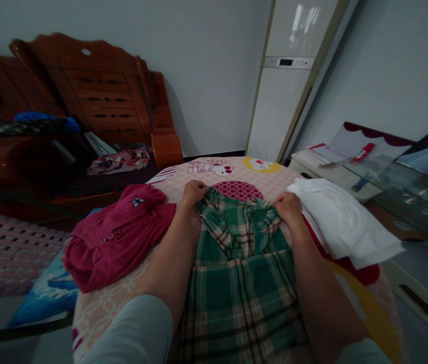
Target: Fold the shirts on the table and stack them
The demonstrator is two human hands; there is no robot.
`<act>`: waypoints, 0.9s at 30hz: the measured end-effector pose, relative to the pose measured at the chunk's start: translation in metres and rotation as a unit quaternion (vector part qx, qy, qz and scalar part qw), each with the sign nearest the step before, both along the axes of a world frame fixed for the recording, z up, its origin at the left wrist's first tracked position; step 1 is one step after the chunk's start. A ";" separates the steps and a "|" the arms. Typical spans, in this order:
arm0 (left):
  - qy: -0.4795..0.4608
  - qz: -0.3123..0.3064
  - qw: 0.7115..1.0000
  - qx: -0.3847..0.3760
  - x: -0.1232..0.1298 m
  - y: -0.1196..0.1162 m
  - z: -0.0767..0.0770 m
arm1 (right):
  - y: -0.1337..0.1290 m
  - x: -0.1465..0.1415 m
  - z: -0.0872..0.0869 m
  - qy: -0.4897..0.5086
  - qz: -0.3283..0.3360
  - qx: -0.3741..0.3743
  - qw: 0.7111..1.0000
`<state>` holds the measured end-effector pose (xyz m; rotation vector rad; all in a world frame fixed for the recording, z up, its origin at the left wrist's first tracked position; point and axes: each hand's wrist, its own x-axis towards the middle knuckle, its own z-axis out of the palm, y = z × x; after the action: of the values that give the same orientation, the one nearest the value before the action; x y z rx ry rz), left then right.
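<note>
A green plaid garment (pixel 240 288) lies spread on a round table with a pink patterned cloth (pixel 103 321), its collar end pointing away from me. My left hand (pixel 195 192) pinches the garment's upper left corner. At the upper right corner, the fingers of my right hand (pixel 288 206) are closed on the same fabric. The collar area between both hands is partly folded and creased. The garment's lower part runs out of view at the bottom edge.
A magenta garment (pixel 119 235) lies on the table's left side. Folded white cloth (pixel 344 220) rests on red fabric (pixel 367 273) at the right. Beyond stand a wooden chair (pixel 103 91), a white floor unit (pixel 285 86) and, at the right, a glass shelf (pixel 407 189).
</note>
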<state>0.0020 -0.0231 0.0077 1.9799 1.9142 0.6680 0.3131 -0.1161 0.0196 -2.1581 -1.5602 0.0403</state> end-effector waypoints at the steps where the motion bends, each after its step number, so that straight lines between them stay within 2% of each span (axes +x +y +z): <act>1: 0.001 0.002 1.000 0.001 -0.001 0.000 0.000 | 0.000 0.001 0.000 0.009 -0.020 0.013 1.000; 5: -0.001 0.008 1.000 0.007 -0.002 -0.001 0.001 | 0.003 0.010 -0.008 0.052 -0.067 0.072 0.994; 7: -0.003 0.007 1.000 0.006 -0.001 -0.001 0.000 | 0.005 0.015 -0.014 0.075 -0.074 0.074 0.992; 13: -0.023 0.010 0.999 0.039 -0.005 0.000 0.000 | 0.010 0.016 -0.024 0.076 0.012 0.037 0.996; 16: -0.051 -0.006 0.997 0.061 -0.014 0.000 0.004 | 0.010 0.013 -0.027 0.060 0.028 0.019 0.998; 20: -0.065 -0.079 0.992 0.077 -0.015 0.001 0.009 | 0.011 0.012 -0.028 0.051 0.028 0.014 0.998; 24: -0.030 -0.175 0.984 0.006 -0.003 0.003 0.003 | 0.010 0.011 -0.029 0.056 0.005 0.037 0.998; 27: -0.017 -0.212 0.977 -0.026 -0.002 0.004 -0.003 | 0.010 0.011 -0.029 0.072 -0.003 0.045 0.996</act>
<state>0.0000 -0.0186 0.0049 2.2242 1.4007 0.5211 0.3238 -0.1065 -0.0091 -2.0430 -1.4473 0.1178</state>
